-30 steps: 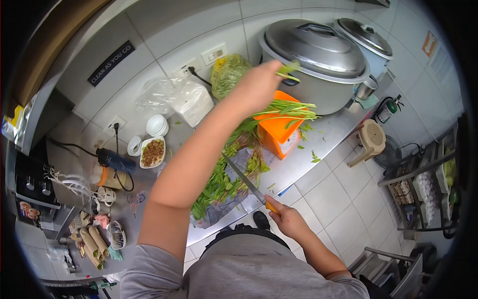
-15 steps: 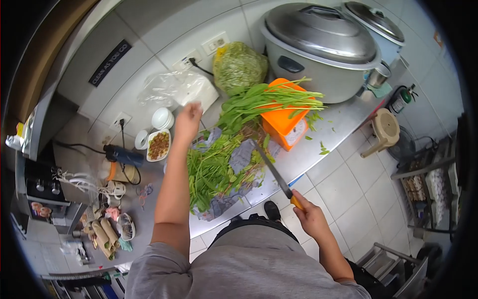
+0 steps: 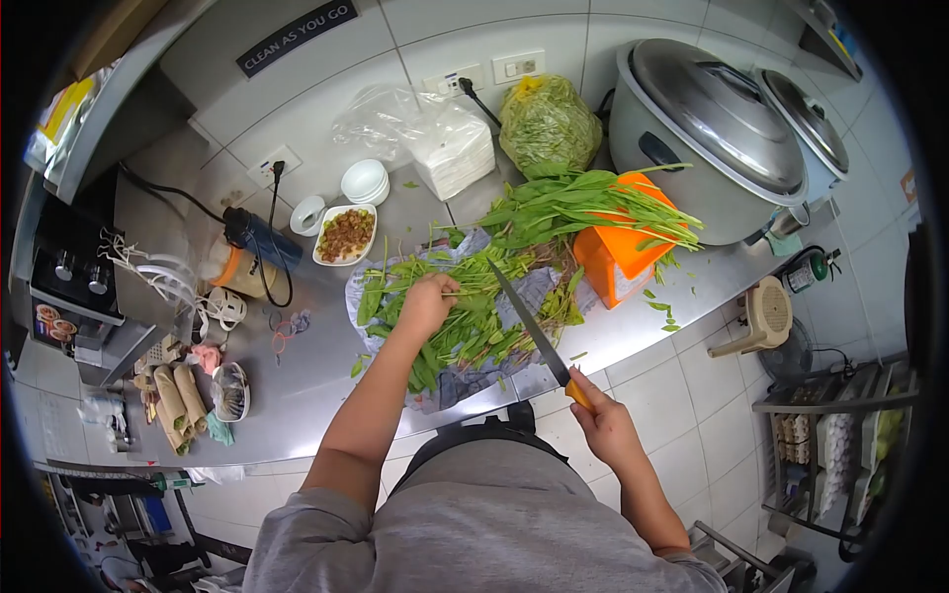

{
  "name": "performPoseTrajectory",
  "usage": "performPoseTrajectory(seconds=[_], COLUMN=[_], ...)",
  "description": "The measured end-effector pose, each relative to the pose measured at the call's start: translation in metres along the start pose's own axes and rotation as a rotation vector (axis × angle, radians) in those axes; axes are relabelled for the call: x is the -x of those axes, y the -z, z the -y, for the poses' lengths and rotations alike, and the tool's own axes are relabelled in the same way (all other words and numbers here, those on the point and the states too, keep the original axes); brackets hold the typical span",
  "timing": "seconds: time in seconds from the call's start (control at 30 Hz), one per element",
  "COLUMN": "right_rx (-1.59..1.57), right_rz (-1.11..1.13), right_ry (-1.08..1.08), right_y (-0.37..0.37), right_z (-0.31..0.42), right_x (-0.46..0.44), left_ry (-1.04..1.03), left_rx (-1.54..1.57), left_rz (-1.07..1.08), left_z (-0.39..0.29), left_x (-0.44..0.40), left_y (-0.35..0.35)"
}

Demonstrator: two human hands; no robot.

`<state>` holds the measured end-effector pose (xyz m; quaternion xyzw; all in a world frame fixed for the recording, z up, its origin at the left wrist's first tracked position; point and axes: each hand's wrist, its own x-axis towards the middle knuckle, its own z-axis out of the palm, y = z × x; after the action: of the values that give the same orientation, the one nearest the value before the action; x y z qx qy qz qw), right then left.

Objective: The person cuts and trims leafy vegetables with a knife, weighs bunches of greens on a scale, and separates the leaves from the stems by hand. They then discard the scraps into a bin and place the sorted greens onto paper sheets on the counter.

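Note:
Leafy green stalks (image 3: pixel 474 341) lie spread over a grey-blue cloth (image 3: pixel 450 390) on the steel counter. My left hand (image 3: pixel 428 304) is at the left part of this pile, its fingers closed on some green stalks. In my right hand (image 3: pixel 593 407) is the orange handle of a long knife (image 3: pixel 534 331), the blade pointing up and left over the pile. A bundle of long-stemmed greens (image 3: pixel 563 206) rests across the orange tray of a scale (image 3: pixel 611 259), its leaves hanging over the left side.
Behind the pile are a plastic bag of greens (image 3: pixel 550 124), a wrapped white stack (image 3: pixel 450 148) and a large lidded pot (image 3: pixel 692 148). A dish of chopped food (image 3: pixel 346 235), white bowls (image 3: pixel 365 182) and a dark bottle (image 3: pixel 262 237) stand left. A stool (image 3: pixel 766 314) is at right.
My left hand has come down from above the scale to the pile and closed on stalks. The stalks it held now lie on the scale. The view has shifted; the knife remains in my right hand.

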<state>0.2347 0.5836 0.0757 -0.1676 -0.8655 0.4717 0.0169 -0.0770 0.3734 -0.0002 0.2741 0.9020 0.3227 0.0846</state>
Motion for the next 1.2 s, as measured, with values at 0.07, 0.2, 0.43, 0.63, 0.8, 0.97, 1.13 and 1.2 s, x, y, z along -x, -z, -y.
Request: performPoseTrajectory(seconds=[0.07,0.2,0.43,0.63,0.8,0.97,1.13,1.2], right_rx=[0.012,0.049,0.034,0.119,0.196,0.046,0.066,0.069], right_rz=[0.018,0.022,-0.052,0.068,0.184,0.115,0.073,0.058], right_ry=[-0.003,-0.035,0.019,0.054,-0.033,0.017,0.003,-0.024], right_y=[-0.007,-0.012,-0.017,-0.039,-0.057,-0.044,-0.020,-0.013], right_z=[0.004,0.011,0.024,0.022,0.015,0.012,0.006,0.000], right_x=[0.000,0.001,0.007,0.008,0.003,0.012,0.018,0.020], left_ry=[0.043,0.078,0.036,0.040,0.048,-0.029,-0.459,-0.476], left_rx=[-0.041,0.114,0.090,-0.055,0.118,0.272,0.054,-0.039], left_rz=[0.009,-0.013,-0.075,-0.023,-0.017,-0.140,-0.252,-0.192], left_z=[0.005,-0.008,-0.009,-0.003,-0.074,-0.165,-0.257,-0.293], left_x=[0.004,0.015,0.011,0.019,0.020,-0.003,-0.068,-0.103], left_y=[0.003,0.025,0.037,0.007,0.067,0.140,0.098,0.063])
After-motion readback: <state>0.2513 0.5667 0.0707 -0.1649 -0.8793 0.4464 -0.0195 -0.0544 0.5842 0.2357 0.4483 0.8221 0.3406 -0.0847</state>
